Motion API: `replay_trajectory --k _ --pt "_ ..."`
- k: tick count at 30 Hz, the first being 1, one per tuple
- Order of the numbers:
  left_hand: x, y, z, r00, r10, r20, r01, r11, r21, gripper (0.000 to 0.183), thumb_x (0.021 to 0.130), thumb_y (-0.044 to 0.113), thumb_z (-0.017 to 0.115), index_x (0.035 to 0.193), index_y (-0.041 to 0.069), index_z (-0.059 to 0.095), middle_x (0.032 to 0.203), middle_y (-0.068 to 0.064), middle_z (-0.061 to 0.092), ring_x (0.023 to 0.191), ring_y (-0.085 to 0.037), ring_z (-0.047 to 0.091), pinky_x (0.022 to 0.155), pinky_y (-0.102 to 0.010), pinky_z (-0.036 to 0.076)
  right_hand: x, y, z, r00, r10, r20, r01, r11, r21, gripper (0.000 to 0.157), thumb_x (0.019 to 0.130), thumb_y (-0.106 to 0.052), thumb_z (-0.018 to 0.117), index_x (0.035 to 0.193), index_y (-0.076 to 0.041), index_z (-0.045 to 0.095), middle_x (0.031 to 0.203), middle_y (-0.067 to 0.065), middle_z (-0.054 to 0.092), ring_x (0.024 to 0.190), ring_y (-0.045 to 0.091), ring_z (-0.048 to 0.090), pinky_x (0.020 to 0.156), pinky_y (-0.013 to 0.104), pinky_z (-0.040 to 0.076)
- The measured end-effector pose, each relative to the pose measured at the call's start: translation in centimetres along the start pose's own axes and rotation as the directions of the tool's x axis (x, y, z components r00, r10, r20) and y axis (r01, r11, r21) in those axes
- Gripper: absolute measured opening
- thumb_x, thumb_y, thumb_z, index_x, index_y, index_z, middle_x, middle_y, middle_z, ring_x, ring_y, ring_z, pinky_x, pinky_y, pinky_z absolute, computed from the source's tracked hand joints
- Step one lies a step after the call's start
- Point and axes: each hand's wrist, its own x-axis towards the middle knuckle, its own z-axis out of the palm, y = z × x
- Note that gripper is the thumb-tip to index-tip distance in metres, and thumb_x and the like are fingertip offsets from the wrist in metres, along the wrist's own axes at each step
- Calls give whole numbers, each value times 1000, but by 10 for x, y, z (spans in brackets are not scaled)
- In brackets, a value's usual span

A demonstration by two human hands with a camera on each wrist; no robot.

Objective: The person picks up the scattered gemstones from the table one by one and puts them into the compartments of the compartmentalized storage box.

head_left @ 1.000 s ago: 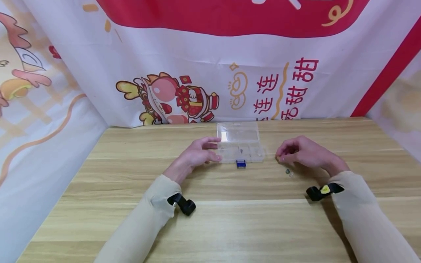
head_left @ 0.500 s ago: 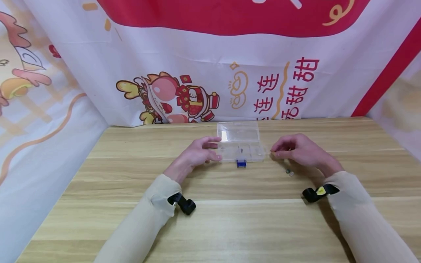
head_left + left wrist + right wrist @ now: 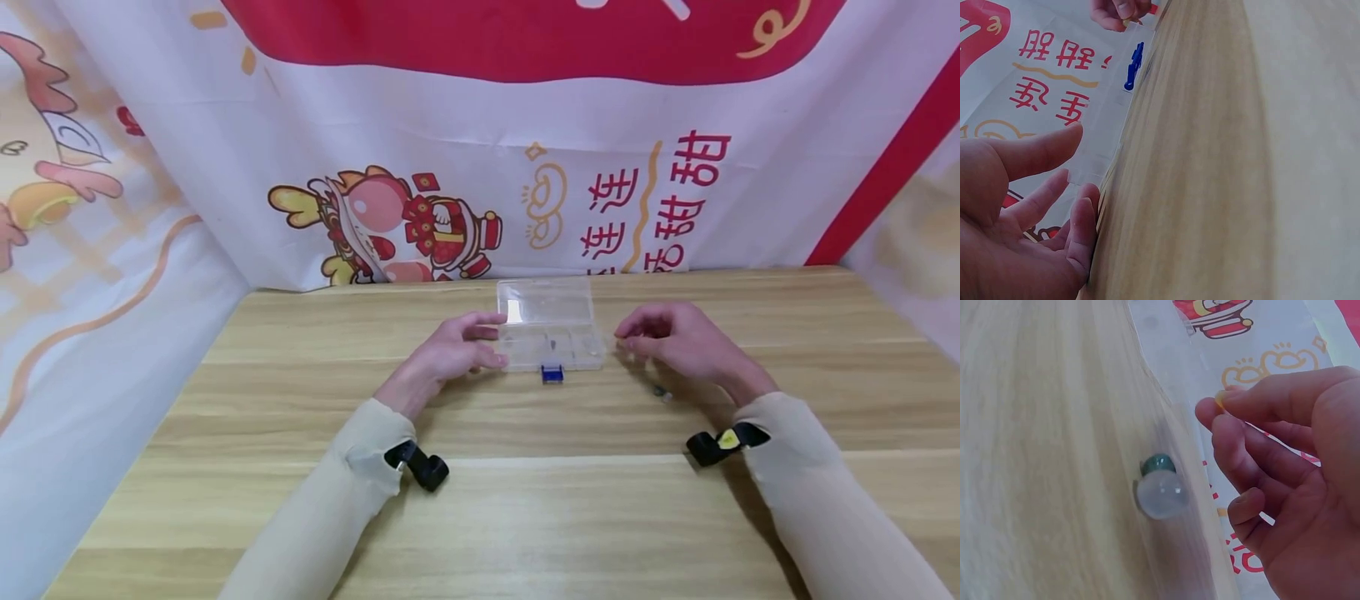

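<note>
A clear plastic compartment box (image 3: 522, 354) lies at the back of the table, its see-through lid (image 3: 551, 300) swung back and a blue latch (image 3: 552, 374) at its front. My left hand (image 3: 452, 346) rests at the box's left end, fingers and thumb loosely extended against it. Just right of the box, my right hand (image 3: 678, 340) pinches a small yellow bead (image 3: 1220, 399) between thumb and index finger. Below that hand, a dark green bead (image 3: 1158, 463) and a whitish translucent bead (image 3: 1163, 495) lie together on the wood. One compartment holds a small dark piece (image 3: 553, 343).
The wood-grain table (image 3: 540, 517) ends at a printed white and red cloth (image 3: 442, 117) close behind the box. More cloth (image 3: 112, 333) hangs along the left side. Black straps with camera mounts (image 3: 420, 467) sit on both wrists.
My right hand has moved left and slightly away from me, nearer the box's right end, with the yellow bead still pinched. The left hand and the box stay in place.
</note>
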Motion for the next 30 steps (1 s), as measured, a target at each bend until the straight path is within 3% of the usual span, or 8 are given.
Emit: replay_trajectory --k 8,16,30 --pt "1 0 0 1000 9 -2 -9 1000 9 66 92 9 80 150 29 58 152 -4 56 123 -26 58 92 -32 51 0 -10 2 998 -1 -58 0 1000 -16 25 104 -32 69 124 -21 78 120 7 74 97 26 57 74 30 49" --pt "2 -3 0 1000 10 11 -10 1000 -1 65 92 10 80 150 31 58 153 -4 55 124 -26 58 94 -33 51 1 -17 8 996 -18 -87 16 999 -30 21 105 -23 68 121 -17 79 116 8 76 92 24 62 71 29 51" --pt "1 -1 0 1000 8 -1 -8 1000 -13 68 89 5 80 150 28 59 150 -4 57 120 -25 60 90 -32 51 1 -35 21 995 -15 -101 13 1000 -25 19 105 -19 67 120 -17 78 116 7 74 96 25 59 70 28 51"
